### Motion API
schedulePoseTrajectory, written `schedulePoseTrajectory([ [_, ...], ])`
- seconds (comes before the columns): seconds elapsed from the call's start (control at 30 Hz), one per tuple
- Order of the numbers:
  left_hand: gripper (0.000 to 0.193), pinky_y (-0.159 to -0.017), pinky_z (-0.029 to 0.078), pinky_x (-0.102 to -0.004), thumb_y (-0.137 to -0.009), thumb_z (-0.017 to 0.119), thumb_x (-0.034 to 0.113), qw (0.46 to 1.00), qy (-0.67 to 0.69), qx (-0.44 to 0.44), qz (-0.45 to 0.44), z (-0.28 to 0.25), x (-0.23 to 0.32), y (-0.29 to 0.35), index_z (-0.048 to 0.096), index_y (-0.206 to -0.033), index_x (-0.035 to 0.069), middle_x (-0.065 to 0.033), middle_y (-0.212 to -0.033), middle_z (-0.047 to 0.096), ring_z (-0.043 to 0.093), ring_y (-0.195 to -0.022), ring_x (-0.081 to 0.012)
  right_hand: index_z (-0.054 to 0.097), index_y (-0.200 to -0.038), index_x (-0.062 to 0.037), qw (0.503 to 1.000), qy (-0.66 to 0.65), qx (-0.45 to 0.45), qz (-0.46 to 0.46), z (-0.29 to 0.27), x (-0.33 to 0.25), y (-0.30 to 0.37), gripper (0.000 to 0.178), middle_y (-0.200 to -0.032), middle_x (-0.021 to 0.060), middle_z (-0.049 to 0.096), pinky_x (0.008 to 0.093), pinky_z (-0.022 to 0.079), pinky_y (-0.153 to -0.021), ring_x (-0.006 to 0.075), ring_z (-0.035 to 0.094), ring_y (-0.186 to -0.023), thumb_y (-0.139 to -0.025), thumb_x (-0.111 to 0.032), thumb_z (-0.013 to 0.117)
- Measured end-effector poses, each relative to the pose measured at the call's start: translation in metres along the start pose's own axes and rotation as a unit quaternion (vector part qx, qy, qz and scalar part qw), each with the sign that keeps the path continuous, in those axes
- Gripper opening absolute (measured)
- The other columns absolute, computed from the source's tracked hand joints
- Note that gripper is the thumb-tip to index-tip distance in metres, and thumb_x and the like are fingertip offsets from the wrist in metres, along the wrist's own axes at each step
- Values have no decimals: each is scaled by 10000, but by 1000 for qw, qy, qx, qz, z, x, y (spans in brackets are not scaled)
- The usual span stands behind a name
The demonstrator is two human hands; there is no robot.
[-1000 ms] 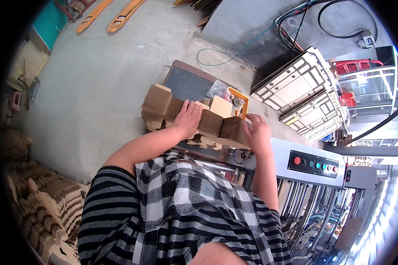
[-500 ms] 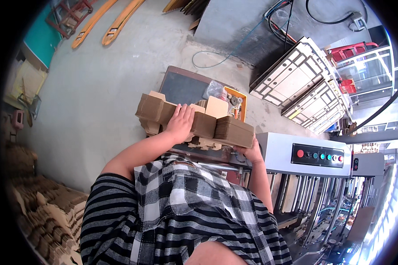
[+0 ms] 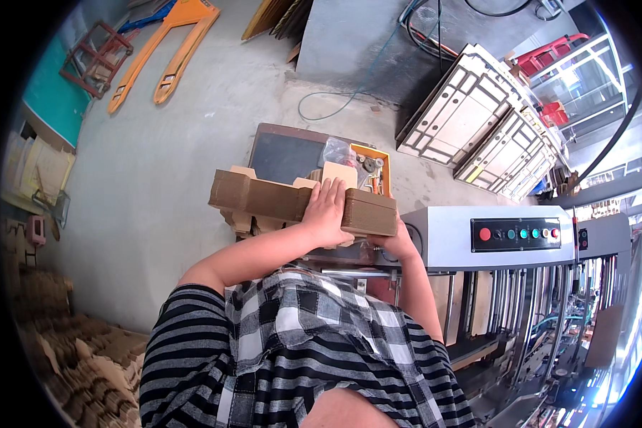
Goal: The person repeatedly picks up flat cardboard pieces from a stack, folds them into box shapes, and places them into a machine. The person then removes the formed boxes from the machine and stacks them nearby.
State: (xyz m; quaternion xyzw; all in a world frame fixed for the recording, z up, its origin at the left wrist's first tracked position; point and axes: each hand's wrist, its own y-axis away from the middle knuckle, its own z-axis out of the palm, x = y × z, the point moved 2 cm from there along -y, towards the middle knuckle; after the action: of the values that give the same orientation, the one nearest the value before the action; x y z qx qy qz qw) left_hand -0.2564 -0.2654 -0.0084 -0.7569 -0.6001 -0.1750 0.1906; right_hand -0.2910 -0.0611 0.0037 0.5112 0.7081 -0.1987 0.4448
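Note:
A thick stack of die-cut brown cardboard blanks (image 3: pixel 264 197) lies across in front of me, edges up, with pale flaps standing out along its far side. My left hand (image 3: pixel 326 214) rests flat on the middle of the stack, fingers stretched toward the far side and thumb out to the right. Around the right end of the stack my right hand (image 3: pixel 399 241) is closed, its fingers partly hidden behind the cardboard. Beneath the stack is a dark-topped table (image 3: pixel 282 153), where a yellow tray (image 3: pixel 386 171) of small metal parts and a clear plastic bag (image 3: pixel 337 151) sit.
To the right stands a machine with a grey control panel housing (image 3: pixel 449 239) and metal rods. Patterned die boards (image 3: pixel 464 107) lean behind it. An orange pallet jack (image 3: pixel 171 68) is at the far left; piled cardboard (image 3: pixel 93 357) lies at lower left. A hose (image 3: pixel 328 114) trails on the floor.
My left hand has slid right along the stack, from its left part to the middle. The blanks look more evenly lined up at the left end. The view has shifted slightly.

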Motion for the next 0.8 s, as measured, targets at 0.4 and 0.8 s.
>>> schedulePoseTrajectory([
  [0.4, 1052, -1078, 207, -510, -625, 785, 386, 998, 67, 1, 18, 5, 0, -3, 181, -1360, -61, -253, -1296, 402, 365, -1258, -352, 308, -1329, -11, 997, 71, 6, -20, -6, 0, 3, 894, -1198, 168, 560, 353, 434, -949, 303, 546, -1119, -599, -121, 812],
  [0.8, 924, -1060, 229, -481, -596, 803, 388, 997, 67, 21, 37, 6, -14, -9, 325, -1290, 9, -197, -1230, 470, 413, -1207, -336, 311, -1336, -48, 994, 110, -3, 13, -5, -2, -4, 912, -1194, 166, 558, 365, 442, -939, 327, 541, -1116, -594, -180, 824],
])
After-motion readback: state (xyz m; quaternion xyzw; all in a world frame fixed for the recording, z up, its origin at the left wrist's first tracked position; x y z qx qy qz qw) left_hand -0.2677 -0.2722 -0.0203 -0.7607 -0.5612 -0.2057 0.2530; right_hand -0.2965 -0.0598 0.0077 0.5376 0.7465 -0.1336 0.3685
